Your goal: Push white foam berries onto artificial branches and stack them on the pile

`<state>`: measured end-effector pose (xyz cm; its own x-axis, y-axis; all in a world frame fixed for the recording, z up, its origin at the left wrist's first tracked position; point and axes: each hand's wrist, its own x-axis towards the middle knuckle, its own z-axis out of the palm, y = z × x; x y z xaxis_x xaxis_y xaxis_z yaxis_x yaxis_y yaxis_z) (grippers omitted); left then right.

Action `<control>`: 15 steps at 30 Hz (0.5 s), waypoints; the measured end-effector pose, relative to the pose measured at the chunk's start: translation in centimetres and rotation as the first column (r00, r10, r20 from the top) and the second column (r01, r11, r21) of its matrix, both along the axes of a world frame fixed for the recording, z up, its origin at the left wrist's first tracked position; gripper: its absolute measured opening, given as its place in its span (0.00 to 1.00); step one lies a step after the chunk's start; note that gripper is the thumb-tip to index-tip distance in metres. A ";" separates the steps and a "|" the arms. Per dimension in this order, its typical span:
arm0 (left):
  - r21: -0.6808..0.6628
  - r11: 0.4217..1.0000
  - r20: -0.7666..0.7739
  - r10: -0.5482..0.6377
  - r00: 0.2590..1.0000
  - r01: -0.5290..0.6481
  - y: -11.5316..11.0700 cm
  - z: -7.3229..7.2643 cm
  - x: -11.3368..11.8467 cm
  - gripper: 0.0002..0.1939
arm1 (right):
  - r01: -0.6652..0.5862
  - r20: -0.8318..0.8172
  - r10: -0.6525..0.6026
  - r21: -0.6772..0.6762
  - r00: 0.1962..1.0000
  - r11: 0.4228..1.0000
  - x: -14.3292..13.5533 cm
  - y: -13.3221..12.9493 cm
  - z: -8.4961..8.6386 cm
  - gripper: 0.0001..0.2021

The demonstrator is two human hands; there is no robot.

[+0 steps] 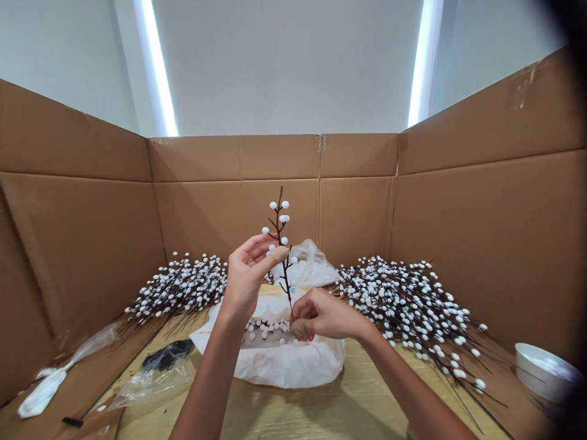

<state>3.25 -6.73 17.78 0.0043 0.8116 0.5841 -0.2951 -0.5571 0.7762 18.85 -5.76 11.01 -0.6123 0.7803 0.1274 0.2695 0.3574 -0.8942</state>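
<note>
A thin dark twig [280,235] with several small white berries stands upright at the middle of the view. My right hand [321,315] pinches its lower stem. My left hand [250,272] is raised beside the twig, thumb and bandaged forefinger closed on it just under the berries. Below both hands lies a white plastic bag [284,360] holding loose white berries [266,329].
Piles of berry twigs lie at the left [183,287] and right [413,305]. Cardboard walls [486,244] enclose the wooden table [339,409]. A white bowl [543,373] sits at far right. Clear plastic with black pieces [160,366] and a white wrapper [46,391] lie front left.
</note>
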 end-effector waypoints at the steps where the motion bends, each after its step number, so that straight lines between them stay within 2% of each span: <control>1: -0.007 1.000 -0.020 -0.001 1.000 0.001 0.0 0.0 0.0 0.18 | 0.002 -0.003 -0.002 -0.005 1.000 1.000 0.0 0.0 -0.1 0.04; 6: -0.050 0.999 -0.228 -0.020 0.973 0.009 -0.2 0.1 -0.6 0.30 | 0.001 -0.029 -0.002 -0.009 1.000 1.000 -0.1 0.2 -0.2 0.05; 10: -0.113 0.994 -0.433 -0.051 0.900 0.002 0.0 -0.2 -1.5 0.41 | 0.014 -0.062 -0.014 0.002 0.998 1.000 0.2 0.4 0.0 0.07; 13: -0.104 0.994 -0.579 -0.048 0.814 -0.016 0.2 -0.5 -1.9 0.41 | 0.011 -0.094 -0.010 0.003 0.996 1.000 0.5 0.4 0.4 0.08; 15: -0.104 0.995 -0.662 -0.071 0.746 0.003 0.2 -0.8 -1.9 0.36 | 0.003 -0.134 -0.003 -0.003 0.991 1.000 0.7 0.1 0.7 0.09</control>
<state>1.31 -6.49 16.97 0.3943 0.8511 0.3465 0.2946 -0.4743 0.8297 19.57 -5.66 11.76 -0.5878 0.7824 0.2060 0.1485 0.3546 -0.9232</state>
